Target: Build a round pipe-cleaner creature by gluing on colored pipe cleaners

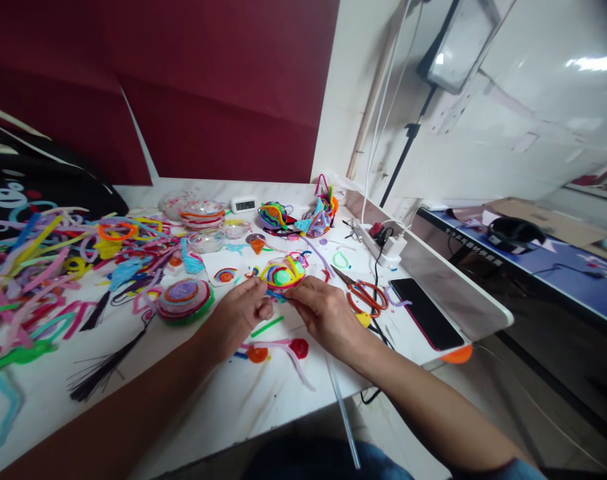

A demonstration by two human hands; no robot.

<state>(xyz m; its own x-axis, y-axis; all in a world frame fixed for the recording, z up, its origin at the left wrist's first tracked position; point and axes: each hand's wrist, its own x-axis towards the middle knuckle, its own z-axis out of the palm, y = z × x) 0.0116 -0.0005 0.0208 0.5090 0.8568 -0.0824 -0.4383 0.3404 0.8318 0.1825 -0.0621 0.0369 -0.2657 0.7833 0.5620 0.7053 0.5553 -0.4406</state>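
My left hand (240,315) and my right hand (328,313) meet over the white table, fingers pinched at the near edge of a round ornament (282,272) coiled from yellow, green, red and blue fuzzy strips. My left thumb and forefinger grip its left side; my right fingertips close on its right side. Just below lies a short green strip (267,327), with an orange disc (258,353) and a red disc (298,348) closer to me. Left of my hands sits a pink, orange and purple coiled disc (184,299) with a dark tassel (110,363).
Loose coloured strips (38,267) pile up at the left. Orange-handled scissors (366,297), a phone (426,313) and a power strip (380,243) lie at the right. A clear stick (344,413) overhangs the front edge. Clear bowls (203,217) stand at the back.
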